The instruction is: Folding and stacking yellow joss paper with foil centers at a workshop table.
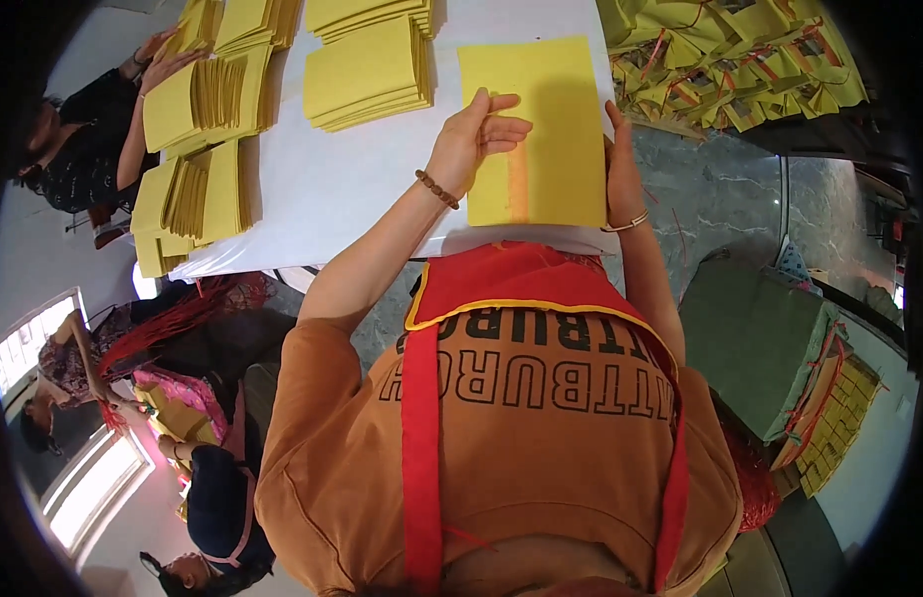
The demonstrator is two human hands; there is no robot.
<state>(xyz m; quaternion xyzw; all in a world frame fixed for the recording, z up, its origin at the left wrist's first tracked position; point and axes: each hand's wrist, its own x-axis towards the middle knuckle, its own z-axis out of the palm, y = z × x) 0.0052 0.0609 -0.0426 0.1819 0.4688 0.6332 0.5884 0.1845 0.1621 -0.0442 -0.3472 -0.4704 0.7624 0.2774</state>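
A yellow sheet of paper (556, 90), or a squared stack of them, lies at the table's front right corner, an orange strip (518, 189) down its middle. Over its left part is my left hand (481, 129), fingers stretched out and slightly apart, with nothing visible in them. My right hand (621, 164) is upright along the paper's right edge, its fingers straight. Part of that hand's inner side is hidden, and I cannot tell how firmly it presses the edge.
Folded yellow paper bundles (367, 75) stand on the white table (312, 189) to the left. A person (83, 149) handles bundles at the far left. Two more people work lower left. Yellow paper pieces (740, 70) are piled right, above a green-covered box (755, 318).
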